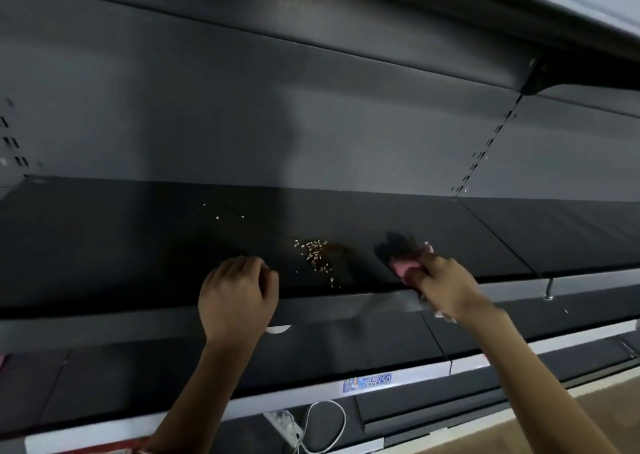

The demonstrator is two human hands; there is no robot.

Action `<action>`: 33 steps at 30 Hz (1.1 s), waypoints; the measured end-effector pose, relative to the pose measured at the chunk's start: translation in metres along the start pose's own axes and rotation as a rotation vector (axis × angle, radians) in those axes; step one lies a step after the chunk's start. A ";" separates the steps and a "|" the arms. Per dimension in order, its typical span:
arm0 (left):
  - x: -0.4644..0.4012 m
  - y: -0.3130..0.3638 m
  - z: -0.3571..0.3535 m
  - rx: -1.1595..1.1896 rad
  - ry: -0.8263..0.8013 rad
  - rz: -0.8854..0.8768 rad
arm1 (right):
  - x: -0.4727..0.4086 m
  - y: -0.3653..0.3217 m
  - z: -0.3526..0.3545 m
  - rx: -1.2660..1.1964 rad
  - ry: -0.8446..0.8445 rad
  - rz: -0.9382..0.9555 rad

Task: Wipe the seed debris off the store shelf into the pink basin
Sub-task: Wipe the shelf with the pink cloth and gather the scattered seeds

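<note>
Seed debris [317, 258] lies near the dark shelf's [138, 246] front edge; right of it, the right hand [445, 289] clutches a pink cloth [407, 266]; left of it, the left hand [239, 294] curls over the edge, grip unclear

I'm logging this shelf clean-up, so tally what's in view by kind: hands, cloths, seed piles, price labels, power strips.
Hands: 2, left hand and right hand
Pink cloth: 1
Seed debris pile: 1
Price label: 1
White power strip: 1
Total: 6

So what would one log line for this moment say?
right hand: grips pink cloth | seed debris: on shelf | left hand: at shelf edge | basin: unseen
</note>
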State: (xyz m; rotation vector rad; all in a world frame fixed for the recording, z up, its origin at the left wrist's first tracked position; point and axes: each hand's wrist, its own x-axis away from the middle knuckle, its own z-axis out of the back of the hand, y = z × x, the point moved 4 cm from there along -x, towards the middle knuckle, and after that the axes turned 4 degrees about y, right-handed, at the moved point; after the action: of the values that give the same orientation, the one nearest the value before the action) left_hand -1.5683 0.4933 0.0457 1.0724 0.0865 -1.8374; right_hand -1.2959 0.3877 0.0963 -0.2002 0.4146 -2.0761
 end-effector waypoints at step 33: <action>-0.001 0.003 0.003 0.050 -0.020 0.049 | -0.018 -0.073 -0.048 -0.290 -0.429 0.248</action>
State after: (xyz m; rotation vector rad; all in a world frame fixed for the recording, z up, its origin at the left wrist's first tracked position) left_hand -1.5680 0.4905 0.0492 1.0813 0.0017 -1.8144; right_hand -1.3597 0.4480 0.0795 -0.7158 0.4474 -1.6660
